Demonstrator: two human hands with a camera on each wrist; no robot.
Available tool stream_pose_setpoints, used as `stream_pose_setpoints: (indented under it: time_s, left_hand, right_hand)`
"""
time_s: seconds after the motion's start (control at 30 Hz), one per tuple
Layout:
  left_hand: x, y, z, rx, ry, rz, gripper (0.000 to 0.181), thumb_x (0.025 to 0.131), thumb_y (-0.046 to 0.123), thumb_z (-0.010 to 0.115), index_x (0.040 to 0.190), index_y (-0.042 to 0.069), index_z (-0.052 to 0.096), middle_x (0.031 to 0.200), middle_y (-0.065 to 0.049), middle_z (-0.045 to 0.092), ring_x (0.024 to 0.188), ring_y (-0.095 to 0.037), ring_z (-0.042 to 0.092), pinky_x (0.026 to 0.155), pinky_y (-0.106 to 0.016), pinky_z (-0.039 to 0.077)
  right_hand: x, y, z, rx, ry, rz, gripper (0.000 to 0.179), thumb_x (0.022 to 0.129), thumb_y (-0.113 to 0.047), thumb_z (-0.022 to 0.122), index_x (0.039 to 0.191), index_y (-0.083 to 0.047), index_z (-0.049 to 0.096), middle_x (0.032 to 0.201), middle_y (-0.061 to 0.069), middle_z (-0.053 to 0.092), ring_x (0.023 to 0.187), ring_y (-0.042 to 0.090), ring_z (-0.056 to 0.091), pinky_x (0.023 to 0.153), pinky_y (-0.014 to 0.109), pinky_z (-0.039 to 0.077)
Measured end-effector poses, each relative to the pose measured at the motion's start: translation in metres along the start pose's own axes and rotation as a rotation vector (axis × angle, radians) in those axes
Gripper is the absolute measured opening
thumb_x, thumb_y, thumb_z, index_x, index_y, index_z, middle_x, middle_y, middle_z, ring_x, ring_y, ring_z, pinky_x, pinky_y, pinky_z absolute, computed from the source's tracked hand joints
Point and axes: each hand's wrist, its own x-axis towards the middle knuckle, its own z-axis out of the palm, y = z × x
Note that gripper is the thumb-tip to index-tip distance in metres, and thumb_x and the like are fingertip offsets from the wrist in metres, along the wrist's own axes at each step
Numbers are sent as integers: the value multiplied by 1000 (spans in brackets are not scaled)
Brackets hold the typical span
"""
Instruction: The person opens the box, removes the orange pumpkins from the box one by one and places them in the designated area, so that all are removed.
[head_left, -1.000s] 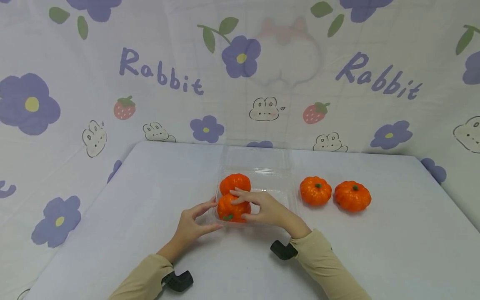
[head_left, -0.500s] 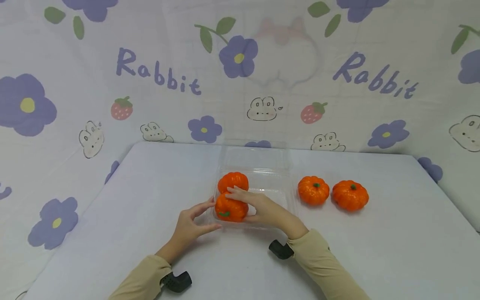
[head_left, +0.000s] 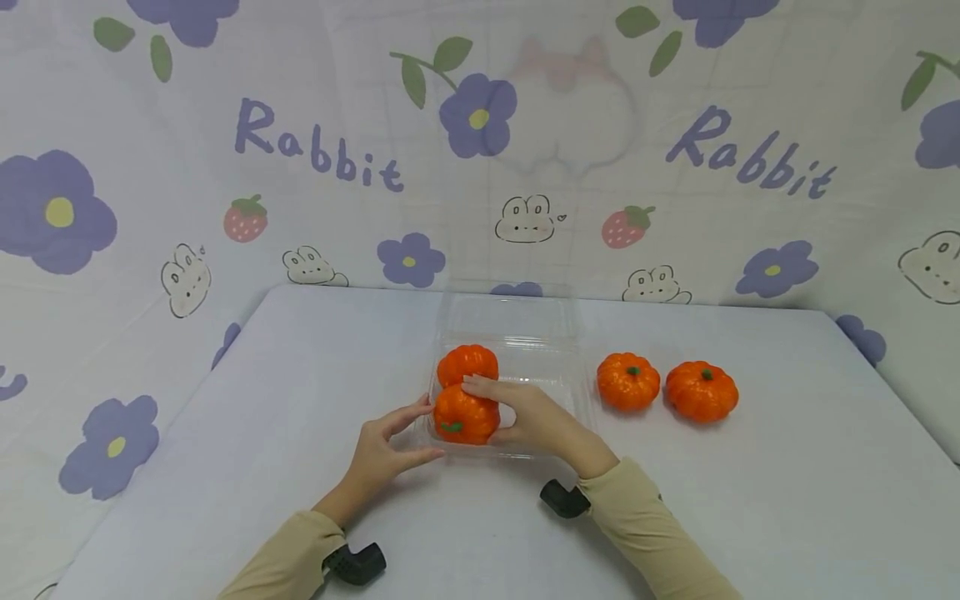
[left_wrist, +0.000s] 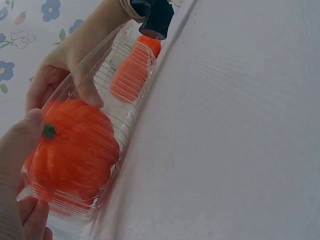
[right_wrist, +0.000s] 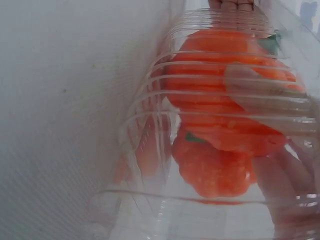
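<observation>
A clear plastic clamshell box (head_left: 540, 454) lies on the table with its lid raised at the back. Two small orange pumpkins fill its left side: the rear pumpkin (head_left: 468, 364) and the front pumpkin (head_left: 463, 419), whose green stem faces the front wall. My right hand (head_left: 536, 419) reaches into the box and grips the front pumpkin from the right, fingers over its top and thumb low on its side. My left hand (head_left: 381, 446) holds the box's front left corner; in the left wrist view its thumb (left_wrist: 22, 137) lies along the rim, with curled fingertips at the end wall.
To the right of the box, two more orange pumpkins, a nearer-to-box pumpkin (head_left: 628, 383) and an outer pumpkin (head_left: 702, 393), sit on the white tabletop (head_left: 795, 467). A patterned cloth (head_left: 337, 212) hangs behind the table. Black wrist cameras stick out from both sleeves.
The front pumpkin has turned slightly in the box, and my right thumb has slid back along its side. My left hand has stayed at the box corner.
</observation>
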Motion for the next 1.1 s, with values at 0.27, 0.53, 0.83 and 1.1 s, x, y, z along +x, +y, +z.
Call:
stream_pose_setpoints:
  time_s: [0.27, 0.53, 0.83, 1.1]
  left_hand:
    - [1, 1, 1, 1, 0, -10, 49, 59, -8, 78, 104, -11, 59, 111, -28, 54, 105, -39, 50, 87, -46, 40]
    - [1, 0, 2, -4, -4, -22, 49, 60, -7, 78, 104, -13, 58, 112, -28, 53, 106, -38, 50, 88, -47, 40]
    - [-1, -1, 0, 12, -3, -51, 49, 62, -4, 78, 105, -12, 58, 113, -26, 53, 107, -35, 51, 88, -48, 40]
    - [-1, -1, 0, 9, -1, -51, 50, 62, -4, 78, 106, -12, 58, 114, -25, 54, 107, -35, 51, 89, -46, 40]
  right_hand:
    - [-2, -2, -5, -2, 8, 20, 68, 64, -4, 79, 126, -4, 51, 130, 6, 47, 120, 20, 41, 94, 31, 37]
    - [-5, -7, -15, 2, 61, -13, 70, 61, -8, 81, 124, -1, 51, 128, 9, 48, 121, 23, 40, 96, 35, 36]
    - [-5, -6, -20, 19, 103, -42, 73, 60, -12, 82, 125, 0, 50, 127, 10, 50, 118, 23, 44, 94, 34, 37]
    - [-7, -7, -20, 190, 103, 34, 70, 64, -15, 80, 124, 1, 48, 136, 13, 39, 119, 24, 41, 92, 36, 40]
